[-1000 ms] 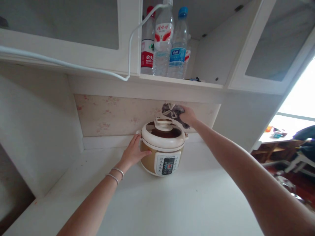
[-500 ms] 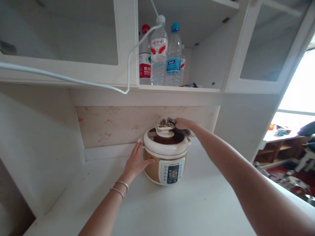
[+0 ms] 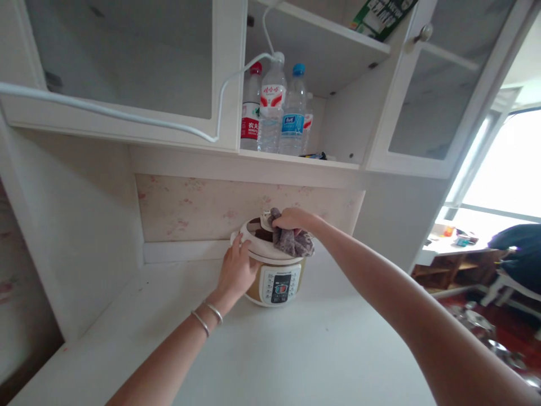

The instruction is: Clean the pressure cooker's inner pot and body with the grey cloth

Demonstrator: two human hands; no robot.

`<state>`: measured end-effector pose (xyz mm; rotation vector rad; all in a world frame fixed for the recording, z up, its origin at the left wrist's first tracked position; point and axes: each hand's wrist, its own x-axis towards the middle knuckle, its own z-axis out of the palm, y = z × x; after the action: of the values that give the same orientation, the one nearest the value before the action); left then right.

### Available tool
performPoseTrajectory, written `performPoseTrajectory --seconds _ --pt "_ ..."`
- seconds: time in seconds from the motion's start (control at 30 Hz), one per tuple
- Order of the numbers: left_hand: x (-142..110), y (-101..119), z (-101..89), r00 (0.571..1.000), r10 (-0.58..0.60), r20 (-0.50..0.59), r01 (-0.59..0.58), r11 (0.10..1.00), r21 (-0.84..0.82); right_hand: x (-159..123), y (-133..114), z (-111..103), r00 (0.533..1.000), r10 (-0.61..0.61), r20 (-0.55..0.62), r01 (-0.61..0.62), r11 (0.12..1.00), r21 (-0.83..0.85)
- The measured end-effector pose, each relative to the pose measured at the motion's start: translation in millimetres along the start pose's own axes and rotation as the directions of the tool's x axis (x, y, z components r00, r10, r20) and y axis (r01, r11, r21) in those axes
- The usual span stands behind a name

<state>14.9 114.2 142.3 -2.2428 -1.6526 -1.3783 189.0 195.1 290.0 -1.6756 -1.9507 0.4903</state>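
A cream and gold electric pressure cooker (image 3: 274,279) stands on the white counter (image 3: 296,355) against the flowered back wall. My left hand (image 3: 237,269) presses flat against the cooker's left side, fingers spread, two bangles on the wrist. My right hand (image 3: 291,219) grips a dark grey cloth (image 3: 291,241) and holds it on the cooker's lid, near the front right of the top handle. The cloth drapes over the lid's edge.
Above, an open cupboard shelf holds several water bottles (image 3: 274,110). A white cable (image 3: 127,115) runs along the cupboard front and up into it. Closed glass cupboard doors flank the shelf. At the right, a window, a wooden table (image 3: 448,254) and a chair.
My right hand has brought the cloth from behind the lid's handle forward over the top of the lid. My left hand has slid a little higher on the cooker's side. The camera view has shifted.
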Motion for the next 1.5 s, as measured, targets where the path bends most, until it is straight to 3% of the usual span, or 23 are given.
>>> performPoseTrajectory --seconds 0.03,0.1,0.13,0.23,0.33,0.43,0.53,0.7,0.83,0.93,1.0,1.2,1.37,1.43,1.5 --pt "-2.7 19.5 -4.6 0.993 0.112 -0.029 -0.111 0.994 0.013 -0.1 -4.9 3.2 1.000 0.003 0.002 -0.003 0.997 0.082" --pt "-3.5 54.2 -9.2 0.940 0.338 0.042 -0.339 0.941 0.006 -0.9 -9.8 7.4 0.999 0.010 0.047 -0.020 0.976 0.219" --pt "-0.8 67.7 -8.5 0.918 0.391 0.067 -0.392 0.920 0.001 -1.7 -9.6 8.2 0.998 0.007 0.056 -0.023 0.956 0.292" --pt "18.1 90.1 6.2 0.917 0.394 0.059 -0.396 0.918 0.026 -4.8 1.1 5.0 0.995 0.049 0.088 -0.085 0.883 0.462" --pt "40.4 94.0 30.5 0.938 0.344 0.032 -0.345 0.936 0.065 -9.5 26.7 -2.0 0.994 0.080 0.069 -0.105 0.777 0.620" --pt "53.7 89.3 46.1 0.956 0.291 0.047 -0.294 0.950 0.108 -20.1 66.4 -3.6 0.985 0.039 -0.170 0.098 0.682 0.725" --pt "59.0 75.4 43.0 0.949 0.295 0.115 -0.308 0.943 0.125 -42.0 116.9 8.3 0.941 0.045 -0.336 0.213 0.694 0.688" --pt "65.5 29.8 15.2 0.954 0.222 0.201 -0.248 0.962 0.114 -99.8 202.3 67.0 0.955 0.172 -0.241 0.044 0.723 0.689" --pt "78.2 -7.9 3.1 0.981 0.097 0.166 -0.129 0.973 0.192 -140.0 245.5 128.3 0.970 0.224 -0.095 -0.095 0.707 0.701" --pt "97.0 -25.0 6.0 0.997 -0.017 0.078 -0.004 0.966 0.259 -153.4 257.8 159.7 0.963 0.251 -0.098 -0.131 0.755 0.643" --pt "114.2 -29.7 11.7 0.996 -0.084 0.023 0.074 0.950 0.303 -155.5 259.2 169.2 0.963 0.243 -0.113 -0.131 0.794 0.594" --pt "172.3 -28.6 30.2 0.972 -0.231 0.029 0.206 0.911 0.358 -155.3 257.0 165.7 0.976 0.190 -0.105 -0.111 0.853 0.510" --pt "200.8 -27.5 31.8 0.920 -0.364 -0.147 0.392 0.855 0.339 -156.8 258.5 163.2 0.974 0.190 -0.120 -0.117 0.886 0.449" --pt "202.3 -22.1 32.0 0.935 -0.332 -0.128 0.355 0.881 0.311 -155.2 259.1 164.6 0.976 0.185 -0.116 -0.115 0.887 0.448" --pt "199.0 -13.6 33.3 0.980 -0.198 0.033 0.186 0.955 0.233 -152.9 259.8 166.3 0.976 0.189 -0.105 -0.121 0.879 0.461"
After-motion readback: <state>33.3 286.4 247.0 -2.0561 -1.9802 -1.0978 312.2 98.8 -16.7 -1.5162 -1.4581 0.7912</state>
